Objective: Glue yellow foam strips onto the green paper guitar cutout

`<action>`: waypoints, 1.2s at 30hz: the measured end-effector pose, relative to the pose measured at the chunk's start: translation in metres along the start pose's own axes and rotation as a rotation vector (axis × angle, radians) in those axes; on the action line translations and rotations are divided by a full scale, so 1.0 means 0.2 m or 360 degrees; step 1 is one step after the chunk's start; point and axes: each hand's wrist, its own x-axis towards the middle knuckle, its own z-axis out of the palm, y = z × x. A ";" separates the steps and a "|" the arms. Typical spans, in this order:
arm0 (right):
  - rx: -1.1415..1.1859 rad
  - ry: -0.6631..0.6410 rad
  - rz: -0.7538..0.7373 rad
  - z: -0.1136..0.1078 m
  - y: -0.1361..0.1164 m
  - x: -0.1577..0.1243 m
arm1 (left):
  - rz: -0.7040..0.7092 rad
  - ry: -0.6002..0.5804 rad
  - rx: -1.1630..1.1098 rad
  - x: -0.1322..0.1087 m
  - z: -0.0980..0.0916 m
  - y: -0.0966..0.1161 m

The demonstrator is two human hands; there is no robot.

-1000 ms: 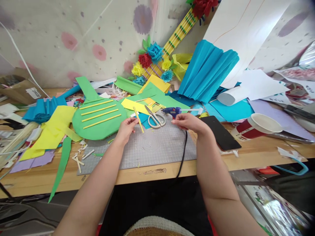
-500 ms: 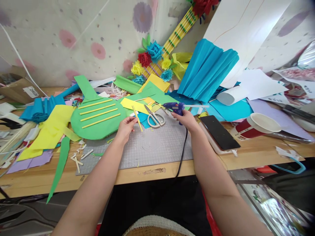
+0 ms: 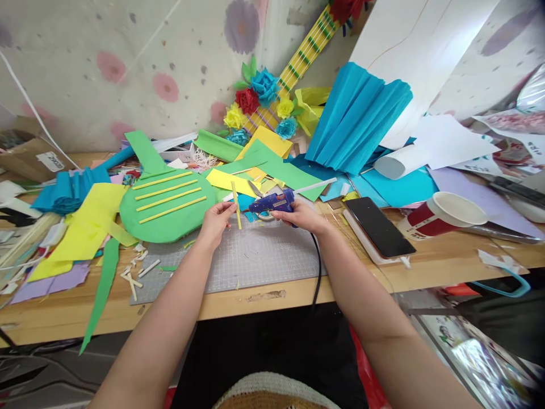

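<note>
My left hand (image 3: 218, 222) pinches a thin yellow strip (image 3: 236, 204), which stands nearly upright above the grey cutting mat (image 3: 272, 261). My right hand (image 3: 300, 216) is wrapped round a blue glue gun (image 3: 272, 203) with a clear glue stick (image 3: 315, 186) in its back end. The gun's nozzle points left and lies close to the strip; whether they touch I cannot tell. Scissors (image 3: 255, 188) are partly hidden behind the gun. Left of my left hand lies a green guitar-shaped piece (image 3: 170, 224) with several yellow strips across it.
A phone (image 3: 378, 227) and a paper cup (image 3: 443, 216) stand on the right. Blue pleated paper (image 3: 357, 119) and a flowered yellow guitar (image 3: 304, 59) lean at the back. Yellow paper (image 3: 91, 221) and small white sticks (image 3: 149, 268) lie on the left.
My right hand has brought the glue gun left and down, over the scissors and up to the strip. My left hand has barely moved and still pinches the strip.
</note>
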 end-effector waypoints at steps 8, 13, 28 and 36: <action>-0.0072 -0.0012 0.0072 0.01 -0.01 0.00 | -0.0012 -0.0026 0.0017 0.00 0.00 0.01; -0.0123 0.0014 0.0122 0.01 -0.02 0.00 | -0.0019 -0.0029 0.0027 -0.01 0.00 0.01; -0.0121 -0.0069 0.0107 0.00 -0.01 0.00 | -0.0018 -0.0045 0.0041 -0.01 0.00 0.01; -0.0153 -0.0050 0.0115 0.00 -0.01 0.00 | -0.0030 -0.0040 0.0027 -0.01 0.01 0.01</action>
